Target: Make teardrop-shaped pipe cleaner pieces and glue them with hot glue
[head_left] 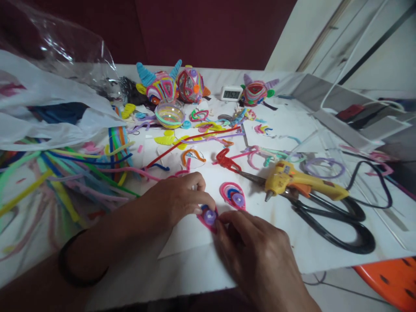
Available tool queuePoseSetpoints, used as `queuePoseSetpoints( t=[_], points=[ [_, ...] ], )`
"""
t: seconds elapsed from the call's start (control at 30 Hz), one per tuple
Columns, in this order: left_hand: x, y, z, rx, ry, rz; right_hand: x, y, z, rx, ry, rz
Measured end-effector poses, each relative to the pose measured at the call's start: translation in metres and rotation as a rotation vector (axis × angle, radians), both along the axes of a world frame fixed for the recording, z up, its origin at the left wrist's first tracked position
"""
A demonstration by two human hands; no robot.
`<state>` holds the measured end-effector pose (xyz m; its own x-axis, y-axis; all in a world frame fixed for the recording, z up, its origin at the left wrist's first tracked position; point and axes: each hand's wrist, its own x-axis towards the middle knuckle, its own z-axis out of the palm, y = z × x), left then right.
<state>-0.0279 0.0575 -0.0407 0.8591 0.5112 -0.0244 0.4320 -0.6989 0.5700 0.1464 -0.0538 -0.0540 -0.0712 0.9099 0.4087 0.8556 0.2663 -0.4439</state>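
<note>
while the left hand (177, 199) steadies the far left edge of a small coiled piece (209, 217), the right hand (256, 242) pinches its right edge between thumb and forefinger. in the head view, this pink-rimmed, purple-centred piece lies over a white sheet (183, 238), left of the yellow glue gun (282, 177) and nearer the person. the left thumb and forefinger sit slightly apart; whether they pinch too, one cannot tell. the step in hand looks like adjusting that rim; such handling calls for light, even pressure, keeping the purple centre seated. a similar coiled piece (233, 196) lies left of the glue gun, the black-handled scissors (338, 229) partly under it, and a white clock (231, 93) beyond it, to the left.
</note>
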Motion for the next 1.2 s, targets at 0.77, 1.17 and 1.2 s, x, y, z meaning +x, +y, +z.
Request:
queuePoseSetpoints(
  t=[0.77, 1.17, 1.2],
  points=[
    [0.003, 0.002, 0.002, 0.048, 0.052, -0.002, -0.007, 0.010, 0.011, -0.383, 0.002, -0.183],
    [0.001, 0.004, -0.001, 0.030, 0.014, -0.009, -0.009, 0.006, 0.007, -0.335, 0.005, -0.182],
    [0.001, 0.004, -0.001, 0.027, 0.021, 0.001, -0.009, 0.006, 0.007, -0.322, 0.023, -0.172]
  ],
)
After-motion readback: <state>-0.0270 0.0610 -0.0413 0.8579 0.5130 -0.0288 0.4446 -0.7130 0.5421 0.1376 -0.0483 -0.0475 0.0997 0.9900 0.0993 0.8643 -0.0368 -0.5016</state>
